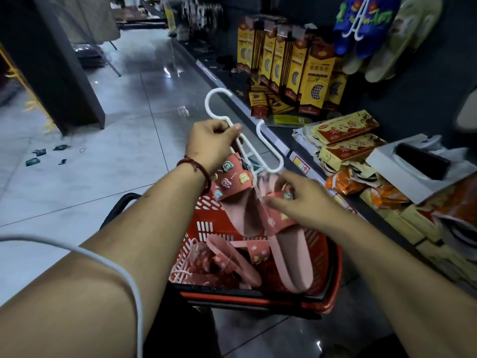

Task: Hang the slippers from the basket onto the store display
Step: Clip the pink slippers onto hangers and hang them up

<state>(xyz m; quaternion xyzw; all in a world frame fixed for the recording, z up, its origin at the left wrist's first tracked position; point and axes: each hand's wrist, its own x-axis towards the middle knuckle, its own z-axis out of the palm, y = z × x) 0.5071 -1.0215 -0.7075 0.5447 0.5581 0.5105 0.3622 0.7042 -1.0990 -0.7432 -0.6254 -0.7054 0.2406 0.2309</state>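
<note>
The slippers I'm working on are up out of the basket, hanging from a white hanger above its far edge, with the heels trailing down inside. My left hand is closed round the hanger's stem, thumb and fingers pinching it just under the hook. I reckon that leaves the hook clear to go over a peg. A second white hook shows just beside it. My right hand has the nearer slipper's strap nipped between thumb and forefinger and the other fingers loosely bent. I read that as steadying or squaring the pair so it hangs straight. More pink pairs lie in the bottom of the basket, so plenty of the job is left.

The shelf runs along my right. Yellow boxes stand at its back, and flat packets are heaped toward its near end. On the dark panel above it, blue slippers and a beige pair already hang, which shows me where this pair belongs. The floor is glossy grey tile with some litter at the left, and a white cable crosses my left forearm
</note>
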